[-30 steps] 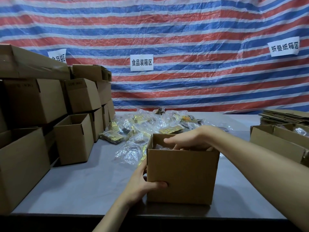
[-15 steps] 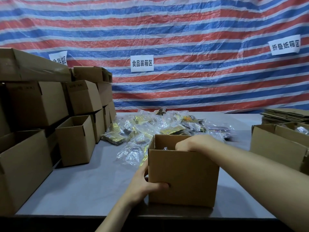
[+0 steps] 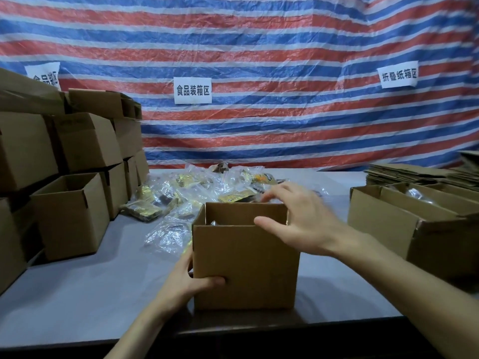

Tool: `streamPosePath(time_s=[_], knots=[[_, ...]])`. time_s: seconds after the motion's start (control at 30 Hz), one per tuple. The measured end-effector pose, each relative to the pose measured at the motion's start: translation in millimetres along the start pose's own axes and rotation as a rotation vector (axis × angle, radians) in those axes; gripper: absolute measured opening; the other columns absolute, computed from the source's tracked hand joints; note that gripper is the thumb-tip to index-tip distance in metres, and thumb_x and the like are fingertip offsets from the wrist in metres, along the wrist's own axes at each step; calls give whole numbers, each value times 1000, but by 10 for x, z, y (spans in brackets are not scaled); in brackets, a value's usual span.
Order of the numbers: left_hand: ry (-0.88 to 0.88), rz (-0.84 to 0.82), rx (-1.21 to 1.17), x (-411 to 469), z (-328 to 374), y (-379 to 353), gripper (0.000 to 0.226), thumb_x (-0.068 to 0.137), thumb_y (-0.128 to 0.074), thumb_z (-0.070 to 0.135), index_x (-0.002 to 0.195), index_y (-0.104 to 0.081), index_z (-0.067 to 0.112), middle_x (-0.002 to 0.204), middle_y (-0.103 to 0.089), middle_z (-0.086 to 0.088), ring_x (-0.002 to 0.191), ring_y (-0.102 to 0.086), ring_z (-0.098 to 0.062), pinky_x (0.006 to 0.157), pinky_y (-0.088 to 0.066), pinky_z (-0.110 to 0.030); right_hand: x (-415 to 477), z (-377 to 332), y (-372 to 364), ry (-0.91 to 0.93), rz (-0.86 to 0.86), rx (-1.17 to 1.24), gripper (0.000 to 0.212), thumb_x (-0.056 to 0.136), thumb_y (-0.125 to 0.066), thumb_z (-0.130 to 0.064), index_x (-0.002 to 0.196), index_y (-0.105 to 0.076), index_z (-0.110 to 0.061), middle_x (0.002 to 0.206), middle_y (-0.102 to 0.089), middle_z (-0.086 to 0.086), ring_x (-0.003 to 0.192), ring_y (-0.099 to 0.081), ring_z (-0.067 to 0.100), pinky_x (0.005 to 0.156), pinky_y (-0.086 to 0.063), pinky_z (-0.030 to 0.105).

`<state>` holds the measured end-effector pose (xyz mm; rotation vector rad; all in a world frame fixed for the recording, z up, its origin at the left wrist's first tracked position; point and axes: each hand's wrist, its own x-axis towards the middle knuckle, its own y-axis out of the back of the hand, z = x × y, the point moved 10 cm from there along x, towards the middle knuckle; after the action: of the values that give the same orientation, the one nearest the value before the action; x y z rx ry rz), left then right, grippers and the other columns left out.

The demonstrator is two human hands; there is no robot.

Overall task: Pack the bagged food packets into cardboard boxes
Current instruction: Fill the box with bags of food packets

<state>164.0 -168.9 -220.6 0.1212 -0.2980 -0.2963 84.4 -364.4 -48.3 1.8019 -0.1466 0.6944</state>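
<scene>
Behind everything hangs a crinkled woven tarpaulin (image 3: pixel 285 47) in red, white and blue stripes, with white paper signs (image 3: pixel 192 90) stuck to it. Below it the flat grey desk (image 3: pixel 90 294) carries the work. Plain brown corrugated boxes (image 3: pixel 85 143) are stacked along its left side, some shut and some open-topped. At the right stand more open boxes (image 3: pixel 383 218), and behind them lies a pile of flattened cardboard (image 3: pixel 404 174). Glossy, crumpled clear bags of food packets (image 3: pixel 186 187) are heaped at mid-desk, gold and dark wrappers showing through.

Just in front of the heap stands one squarish open box (image 3: pixel 246 268), near the desk's front edge, with a bit of clear bag visible inside. The left hand (image 3: pixel 186 283) has its grip on the box's lower left corner, thumb across the front face. The right hand (image 3: pixel 298 218) hovers over the box's far right rim, its grip loose, fingers spread and holding nothing.
</scene>
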Motion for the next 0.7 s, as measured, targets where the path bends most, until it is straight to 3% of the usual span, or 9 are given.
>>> streamPosePath(time_s=[0.07, 0.17, 0.23, 0.33, 0.43, 0.53, 0.63, 0.7], knots=[[8, 17, 0, -1, -8, 15, 92, 37, -91, 43, 123, -62, 26, 111, -76, 12, 99, -71, -5, 85, -56, -28, -219, 196, -45, -44, 7, 148, 56, 85, -58, -69, 129, -55, -35, 130, -47, -17, 118, -41, -3, 98, -37, 18], [33, 30, 27, -6, -29, 33, 89, 36, -90, 46, 118, -65, 25, 109, -77, 9, 99, -72, -9, 80, -55, -25, -433, 451, -235, -138, -78, 307, 52, 82, -75, -54, 128, -53, -42, 151, -30, -20, 133, -29, -6, 115, -30, 29], [36, 36, 72, -5, -36, 28, 86, 34, -89, 48, 114, -68, 24, 106, -78, 6, 98, -72, -13, 81, -55, -27, -519, 511, -267, -140, -63, 380, 57, 77, -82, -49, 125, -52, -47, 157, -18, -24, 142, -24, -3, 118, -29, 36], [14, 19, 154, -3, -7, -27, 63, 39, -88, 50, 97, -79, 28, 109, -75, -1, 95, -73, -15, 75, -57, -23, -629, 577, -229, -134, -21, 469, 70, 67, -89, -50, 124, -49, -55, 157, -21, -22, 143, -27, -3, 116, -32, 34], [-22, -26, 359, -9, 59, -178, 46, 54, -79, 68, 89, -81, 38, 117, -65, 9, 101, -68, -11, 87, -56, -37, -763, 715, -153, -135, 13, 494, 70, 61, -89, -55, 120, -51, -55, 138, -38, -29, 126, -39, -15, 105, -41, 24], [-64, 78, 594, 44, 126, -342, 51, 66, -66, 85, 87, -74, 39, 98, -63, 12, 90, -60, 0, 76, -48, -27, -881, 901, -57, -189, 55, 459, 72, 54, -83, -70, 117, -51, -57, 132, -39, -29, 121, -41, -15, 98, -39, 18], [-126, 146, 597, 138, 281, -744, 37, 77, -79, 54, 99, -61, 31, 98, -63, 11, 90, -60, -6, 72, -45, -23, -1005, 1096, 57, -269, 105, 380, 76, 50, -76, -78, 116, -50, -54, 131, -37, -23, 118, -45, -7, 97, -40, 22], [-107, 124, 486, 206, 309, -1088, 49, 78, -87, 26, 112, -53, 26, 109, -61, 6, 100, -62, -15, 81, -50, -31, -1100, 1217, 158, -320, 130, 324, 77, 50, -74, -81, 116, -50, -51, 131, -36, -19, 117, -47, -1, 100, -40, 26]])
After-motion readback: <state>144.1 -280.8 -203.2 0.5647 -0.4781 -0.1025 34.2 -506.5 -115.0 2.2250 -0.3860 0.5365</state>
